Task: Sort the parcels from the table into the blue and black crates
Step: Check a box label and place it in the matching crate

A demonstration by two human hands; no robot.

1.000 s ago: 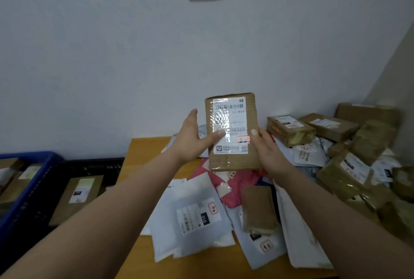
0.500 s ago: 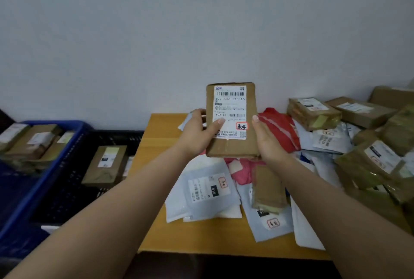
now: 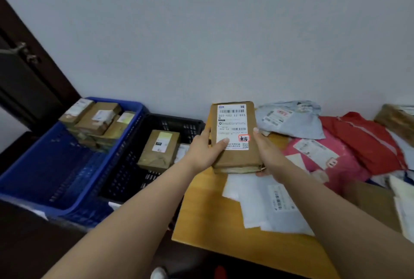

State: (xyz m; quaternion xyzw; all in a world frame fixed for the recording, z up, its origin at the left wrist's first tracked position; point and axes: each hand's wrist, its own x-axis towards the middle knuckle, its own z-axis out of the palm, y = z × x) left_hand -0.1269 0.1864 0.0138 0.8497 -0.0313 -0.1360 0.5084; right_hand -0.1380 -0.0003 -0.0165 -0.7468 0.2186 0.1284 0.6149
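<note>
Partly, hands point(image 3: 235, 155) hide parcel point(image 3: 234, 142)

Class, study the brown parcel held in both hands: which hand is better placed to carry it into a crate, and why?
Probably the left hand. It grips the brown parcel on the side facing the black crate and blue crate, which stand left of the table. The right hand would have to cross over.

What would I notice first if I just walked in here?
Probably the brown parcel, held up in the middle by the left hand and right hand, its white label facing you. Left of the wooden table sit a blue crate stacked with brown boxes and a black crate. Bright red and pink bags lie on the right.
</note>
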